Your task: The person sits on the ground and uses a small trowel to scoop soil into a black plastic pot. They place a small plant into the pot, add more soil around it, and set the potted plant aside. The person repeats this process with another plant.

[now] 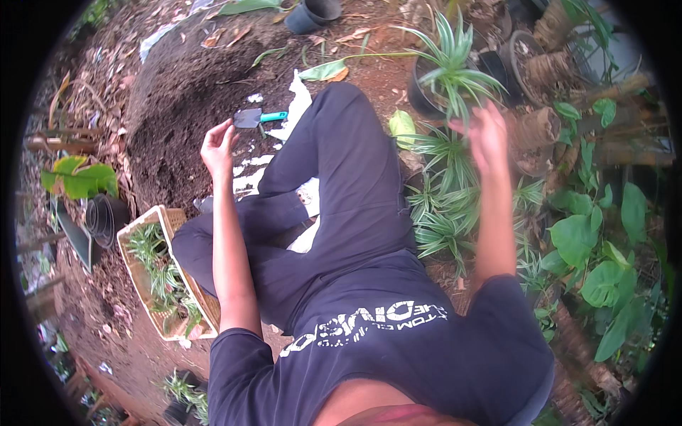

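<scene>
My left hand (219, 147) is raised over the dark soil heap, its fingers curled together; whether anything small is between them cannot be told. Just beyond it a hand trowel (261, 118) with a teal handle lies on the soil (186, 106). On the right, my right hand (484, 133), slightly blurred, is beside the leaves of a striped spider plant (450, 72) that stands in a black pot (421, 88). Its fingers are partly spread, and whether they touch the leaves is unclear. More spider plants (445, 226) stand below that pot, near my right forearm.
A woven basket (159, 210) of small spider plants stands by my left knee. Nested black pots (104, 218) are farther left, and a dark pot (311, 16) lies at the top. Thick cut stems (538, 128) and broad-leaved plants (575, 242) line the right side.
</scene>
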Demonstrator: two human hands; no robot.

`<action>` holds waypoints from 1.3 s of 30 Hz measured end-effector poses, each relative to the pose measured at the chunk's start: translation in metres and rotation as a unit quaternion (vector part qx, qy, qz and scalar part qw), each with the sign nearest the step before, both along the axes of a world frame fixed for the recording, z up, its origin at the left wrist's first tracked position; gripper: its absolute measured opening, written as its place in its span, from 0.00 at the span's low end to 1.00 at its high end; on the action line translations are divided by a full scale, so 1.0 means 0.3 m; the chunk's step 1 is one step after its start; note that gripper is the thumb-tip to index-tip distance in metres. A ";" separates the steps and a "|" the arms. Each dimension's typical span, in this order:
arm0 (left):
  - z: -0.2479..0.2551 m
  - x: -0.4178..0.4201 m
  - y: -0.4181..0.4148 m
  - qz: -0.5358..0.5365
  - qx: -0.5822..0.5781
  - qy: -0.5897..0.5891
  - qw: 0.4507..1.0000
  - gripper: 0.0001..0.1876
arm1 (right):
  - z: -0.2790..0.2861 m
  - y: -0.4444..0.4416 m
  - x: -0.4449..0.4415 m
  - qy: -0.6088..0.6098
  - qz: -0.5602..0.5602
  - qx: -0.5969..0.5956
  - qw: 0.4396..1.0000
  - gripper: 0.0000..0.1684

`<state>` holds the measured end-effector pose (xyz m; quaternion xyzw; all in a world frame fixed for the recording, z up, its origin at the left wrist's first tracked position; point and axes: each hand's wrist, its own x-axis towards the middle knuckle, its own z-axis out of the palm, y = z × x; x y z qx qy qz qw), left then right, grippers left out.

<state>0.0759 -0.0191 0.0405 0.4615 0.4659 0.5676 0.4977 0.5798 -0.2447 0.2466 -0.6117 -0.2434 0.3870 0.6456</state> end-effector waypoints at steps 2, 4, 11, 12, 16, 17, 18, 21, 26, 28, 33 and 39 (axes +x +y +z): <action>0.088 0.172 0.014 -0.039 0.040 0.063 0.996 0.14 | -0.016 -0.114 0.071 0.010 -0.032 -0.007 0.999 0.38; 0.170 0.371 0.006 -0.102 0.100 0.089 0.986 0.12 | -0.033 -0.199 0.129 0.011 -0.069 -0.017 0.997 0.33; 0.253 1.070 -0.159 -0.380 0.089 0.101 0.915 0.19 | -0.071 -0.299 0.243 0.019 -0.106 -0.018 0.994 0.39; 0.231 1.146 -0.184 -0.382 0.104 0.116 0.911 0.19 | -0.077 -0.290 0.254 0.018 -0.092 -0.010 0.996 0.44; 0.129 1.337 -0.248 -0.421 0.013 0.115 0.900 0.18 | -0.097 -0.242 0.279 0.033 -0.095 -0.018 0.995 0.44; 0.110 1.356 -0.260 -0.431 -0.037 0.097 0.896 0.18 | -0.102 -0.223 0.282 0.032 -0.095 -0.019 0.995 0.43; 0.094 1.362 -0.276 -0.441 -0.100 0.025 0.891 0.18 | -0.108 -0.205 0.284 0.035 -0.080 -0.012 0.996 0.40; 0.090 1.359 -0.294 -0.416 -0.120 -0.016 0.901 0.19 | -0.126 -0.148 0.293 0.026 -0.004 0.011 1.000 0.35; 0.201 1.328 -0.251 -0.355 -0.044 -0.042 0.933 0.23 | -0.179 -0.012 0.282 -0.004 0.047 -0.046 0.998 0.39; 0.251 1.301 -0.224 -0.342 -0.068 0.019 0.937 0.25 | -0.189 0.025 0.277 0.002 0.055 -0.067 0.996 0.41; 0.277 1.241 -0.179 -0.336 0.055 0.203 0.918 0.19 | -0.212 0.058 0.296 -0.065 0.162 -0.083 0.981 0.35; 0.179 1.216 -0.186 -0.304 0.082 0.250 0.916 0.15 | -0.287 0.044 0.455 -0.425 0.185 -0.191 0.865 0.24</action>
